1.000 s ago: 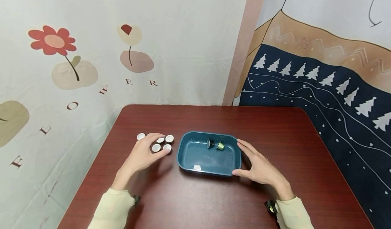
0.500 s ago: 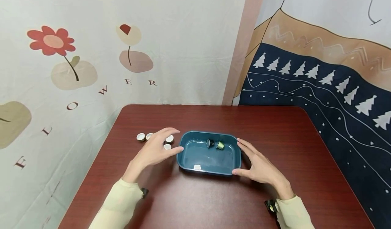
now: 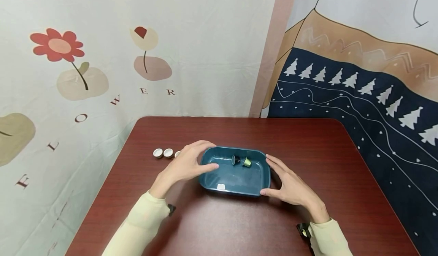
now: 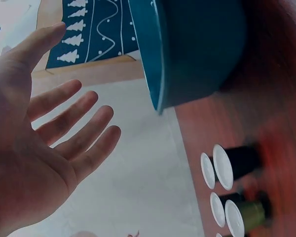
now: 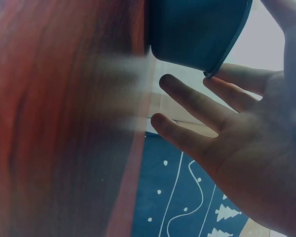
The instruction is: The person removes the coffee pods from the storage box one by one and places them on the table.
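A dark teal rectangular dish point(image 3: 222, 178) stands on the table, with a black coffee capsule point(image 3: 235, 160) and a green coffee capsule point(image 3: 246, 162) lying on their sides in it. My left hand point(image 3: 186, 163) hovers by the dish's left end, thumb and fingers spread; the left wrist view shows a gap between it and the dish wall. Fingertips of my right hand point(image 3: 292, 187) touch the right rim, the thumb at the near corner, the fingers fairly straight. Behind the left hand stand coffee capsules point(image 3: 168, 153) with white lids up, partly hidden in the head view.
The brown wooden table point(image 3: 219, 229) ends at a far edge close to the hanging printed cloth point(image 3: 212, 51). In the left wrist view, several white-lidded capsules point(image 4: 223, 168) stand on the table beside the dish.
My left hand has moved right, from over the white-lidded capsules to the left end of the dish, with its fingers staying spread. The right hand and the dish have hardly moved.
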Demonstrator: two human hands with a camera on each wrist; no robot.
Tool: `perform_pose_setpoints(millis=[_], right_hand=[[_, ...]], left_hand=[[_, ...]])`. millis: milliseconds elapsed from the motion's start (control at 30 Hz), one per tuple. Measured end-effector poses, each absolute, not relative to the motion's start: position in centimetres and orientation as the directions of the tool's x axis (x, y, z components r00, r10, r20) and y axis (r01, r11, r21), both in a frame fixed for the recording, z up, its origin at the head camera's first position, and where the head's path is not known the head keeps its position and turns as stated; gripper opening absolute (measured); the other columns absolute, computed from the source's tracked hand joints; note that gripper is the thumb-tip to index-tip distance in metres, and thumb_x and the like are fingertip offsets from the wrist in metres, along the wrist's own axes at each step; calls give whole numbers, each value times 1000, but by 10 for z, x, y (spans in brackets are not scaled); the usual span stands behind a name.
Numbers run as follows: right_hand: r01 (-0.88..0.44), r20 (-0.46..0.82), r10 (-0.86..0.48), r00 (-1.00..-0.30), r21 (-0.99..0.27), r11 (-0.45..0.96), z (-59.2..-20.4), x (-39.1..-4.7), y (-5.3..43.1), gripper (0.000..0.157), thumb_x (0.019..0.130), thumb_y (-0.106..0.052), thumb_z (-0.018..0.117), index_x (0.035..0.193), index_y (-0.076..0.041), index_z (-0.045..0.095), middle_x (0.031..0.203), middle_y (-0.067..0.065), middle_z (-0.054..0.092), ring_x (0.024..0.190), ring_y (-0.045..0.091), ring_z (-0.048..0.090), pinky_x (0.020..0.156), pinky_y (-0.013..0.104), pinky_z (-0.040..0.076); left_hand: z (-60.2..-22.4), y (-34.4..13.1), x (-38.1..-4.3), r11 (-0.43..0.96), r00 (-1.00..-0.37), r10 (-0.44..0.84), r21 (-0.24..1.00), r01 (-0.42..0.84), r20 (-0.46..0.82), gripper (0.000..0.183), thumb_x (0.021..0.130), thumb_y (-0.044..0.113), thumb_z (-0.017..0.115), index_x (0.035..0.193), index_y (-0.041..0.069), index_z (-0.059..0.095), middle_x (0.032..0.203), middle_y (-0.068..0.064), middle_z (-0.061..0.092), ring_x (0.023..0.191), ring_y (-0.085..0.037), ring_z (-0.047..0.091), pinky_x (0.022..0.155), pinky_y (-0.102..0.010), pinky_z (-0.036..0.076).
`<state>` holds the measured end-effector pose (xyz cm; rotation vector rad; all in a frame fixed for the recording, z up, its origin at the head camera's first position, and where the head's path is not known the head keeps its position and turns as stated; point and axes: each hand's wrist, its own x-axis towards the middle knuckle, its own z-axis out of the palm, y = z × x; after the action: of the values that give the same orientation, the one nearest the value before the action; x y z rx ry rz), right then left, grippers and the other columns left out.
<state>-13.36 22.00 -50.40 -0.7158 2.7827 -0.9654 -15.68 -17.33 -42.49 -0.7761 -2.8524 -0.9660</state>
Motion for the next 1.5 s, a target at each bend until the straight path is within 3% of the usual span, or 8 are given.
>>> perform_pose_setpoints(millis=[167, 467, 1100, 1500], right_hand=[[-410, 62, -474, -878, -607, 681, -504, -133, 220, 111, 92, -63, 89, 176, -11, 38, 186, 4, 33, 164, 37, 49, 122, 64, 53], [-409, 63, -471, -880, -606, 682, -504, -133, 220, 111, 92, -64, 89, 176, -11, 38, 186, 5, 34, 163, 38, 50, 122, 64, 54], [-407, 61, -473, -879, -612, 678, -504, -134, 220, 111, 92, -64, 89, 176, -11, 39, 186, 6, 34, 163, 39, 49, 122, 65, 53], [-414, 67, -479, -876, -614, 672, -505, -134, 221, 111, 92, -64, 89, 176, -11, 39, 186, 6, 34, 163, 38, 49, 123, 65, 52]], left_hand=[[-424, -161, -162, 657, -855, 487, 569, 494, 179, 67, 95, 41, 92, 151, 13, 70, 150, -11, 72, 135, -34, 72, 113, -56, 61], [-427, -144, -169, 657, -828, 548, 553, 513, 119, 72, 98, 44, 88, 158, 11, 64, 157, -11, 69, 144, -34, 68, 120, -59, 57], [-437, -113, -188, 627, -757, 654, 556, 546, 6, 70, 101, 43, 86, 158, 9, 63, 158, -9, 68, 142, -30, 70, 119, -50, 59], [-448, -94, -202, 656, -740, 671, 501, 565, -44, 64, 102, 35, 87, 155, 7, 66, 155, -12, 71, 140, -30, 71, 118, -50, 60]])
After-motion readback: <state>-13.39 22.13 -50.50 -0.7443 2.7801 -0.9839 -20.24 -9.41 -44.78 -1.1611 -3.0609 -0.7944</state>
